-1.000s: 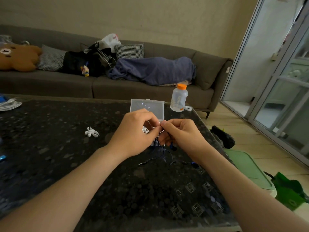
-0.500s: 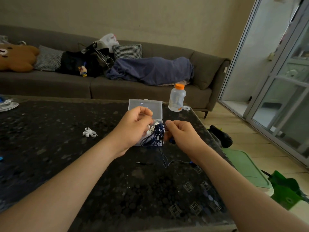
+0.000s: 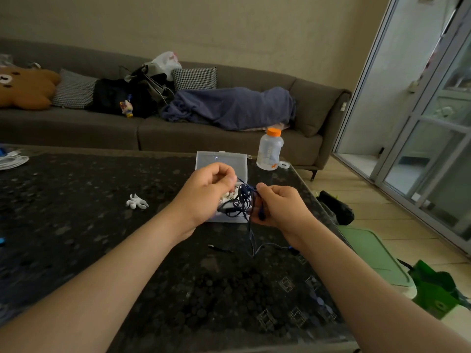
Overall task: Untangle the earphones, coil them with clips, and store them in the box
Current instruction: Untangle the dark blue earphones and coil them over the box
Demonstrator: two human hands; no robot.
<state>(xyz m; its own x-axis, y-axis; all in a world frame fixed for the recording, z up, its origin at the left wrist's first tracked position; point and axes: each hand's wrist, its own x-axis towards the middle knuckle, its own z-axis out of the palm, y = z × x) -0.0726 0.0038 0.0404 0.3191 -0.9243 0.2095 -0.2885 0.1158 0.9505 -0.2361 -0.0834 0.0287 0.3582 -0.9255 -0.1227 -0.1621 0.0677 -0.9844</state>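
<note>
Clearly, the untangling step is in hand. The dark blue earphones [image 3: 238, 203] are held as a knotted bunch between the two hands, raised off the table [image 3: 102, 225] so that the loops hang free and can be told apart. The left hand [image 3: 204, 194] is curled, with one strand pinched between thumb and forefinger at the top of the bunch. The right hand [image 3: 285, 207] is likewise curled, a strand being pinched at its thumb tip just across from the left. What seems to be a dark earbud is tucked under its fingers, though this cannot be told for sure.

The short run of cable between the two pinches is drawn fairly taut, presumably so that a knot may be teased open. Below the right hand, loose cable is let down to the table. The plug [image 3: 216, 248] lies there, nearer the left wrist, and another end trails beside the right wrist.

Just beyond and beneath both hands the clear box [image 3: 221, 160] is stood open, lid upright, with something white inside. It is placed close, it may be judged, for easy storing. A white clip [image 3: 136, 202] lies well out to the left of the left hand, not yet used. Coiling and clipping are judged not yet begun.
</note>
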